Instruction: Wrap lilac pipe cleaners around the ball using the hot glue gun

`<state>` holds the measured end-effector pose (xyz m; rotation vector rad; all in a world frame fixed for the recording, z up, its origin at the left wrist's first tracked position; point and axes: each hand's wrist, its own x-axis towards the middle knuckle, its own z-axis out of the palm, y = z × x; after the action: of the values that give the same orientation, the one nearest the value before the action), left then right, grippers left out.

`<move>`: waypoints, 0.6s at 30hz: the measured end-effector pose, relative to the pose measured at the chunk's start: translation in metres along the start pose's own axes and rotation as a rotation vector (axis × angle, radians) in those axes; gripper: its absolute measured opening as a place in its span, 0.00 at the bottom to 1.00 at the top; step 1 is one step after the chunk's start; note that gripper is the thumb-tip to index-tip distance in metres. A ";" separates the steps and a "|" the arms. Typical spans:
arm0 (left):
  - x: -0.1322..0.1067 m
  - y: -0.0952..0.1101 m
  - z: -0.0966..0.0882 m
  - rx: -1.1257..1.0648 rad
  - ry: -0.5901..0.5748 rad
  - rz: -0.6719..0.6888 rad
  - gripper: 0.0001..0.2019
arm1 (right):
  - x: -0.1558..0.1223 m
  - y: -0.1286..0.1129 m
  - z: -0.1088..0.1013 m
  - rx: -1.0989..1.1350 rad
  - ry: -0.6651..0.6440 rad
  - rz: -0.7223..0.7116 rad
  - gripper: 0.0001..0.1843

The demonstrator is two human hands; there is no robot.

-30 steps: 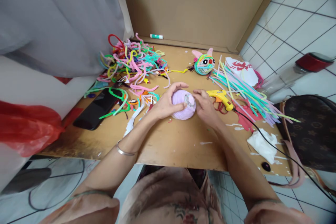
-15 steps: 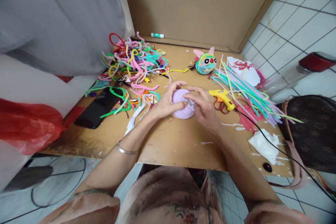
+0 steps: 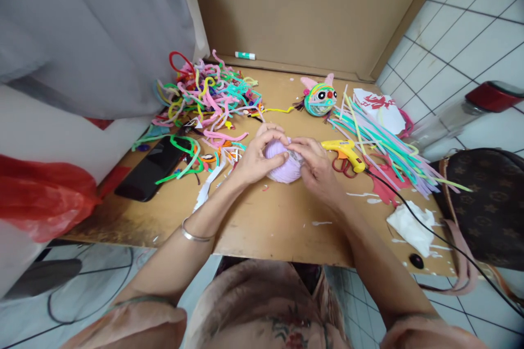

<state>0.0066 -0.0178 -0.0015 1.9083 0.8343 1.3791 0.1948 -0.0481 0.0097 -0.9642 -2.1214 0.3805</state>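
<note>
A pale purple ball (image 3: 282, 166) wrapped in pipe cleaner rests on the brown cardboard tabletop (image 3: 266, 218). My left hand (image 3: 257, 157) is curled round its left side, thumb across the front. My right hand (image 3: 315, 166) closes on its right side, fingertips pressed on the top where a bare grey patch shows. A yellow glue gun (image 3: 344, 151) lies just right of my right hand, its black cord running off to the right.
A tangle of coloured pipe cleaners (image 3: 204, 98) lies at the back left, straight ones (image 3: 380, 144) at the right. A finished ball figure with eyes (image 3: 320, 98), a black phone (image 3: 147, 169), a white tissue (image 3: 411, 221) and a brown bag (image 3: 487, 202) surround the hands.
My left hand's fingers have curled further over the ball's top and front. My right hand's fingers have moved onto the ball's top, covering most of the grey patch.
</note>
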 end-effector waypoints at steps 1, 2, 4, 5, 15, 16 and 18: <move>0.000 0.001 0.000 0.007 0.003 -0.006 0.10 | 0.000 0.001 0.000 -0.001 0.003 0.001 0.32; 0.000 0.001 -0.001 0.014 0.004 -0.015 0.10 | 0.000 0.001 0.001 -0.002 0.006 0.005 0.32; 0.000 0.002 -0.001 0.029 0.006 -0.021 0.10 | -0.001 0.002 0.002 -0.005 0.010 0.018 0.32; 0.000 0.002 -0.001 0.038 0.007 -0.020 0.11 | -0.001 0.002 0.002 -0.003 0.012 0.024 0.32; -0.002 0.001 -0.005 0.060 -0.023 -0.002 0.13 | 0.000 0.007 0.002 0.062 0.009 0.051 0.33; -0.002 0.001 -0.006 0.061 -0.035 -0.002 0.14 | 0.000 0.007 0.002 0.062 0.010 0.052 0.32; -0.001 0.003 -0.008 0.074 -0.067 -0.003 0.15 | 0.000 0.007 0.002 0.057 0.011 0.055 0.32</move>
<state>-0.0009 -0.0195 0.0017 1.9971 0.8662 1.2909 0.1974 -0.0433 0.0047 -0.9905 -2.0667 0.4602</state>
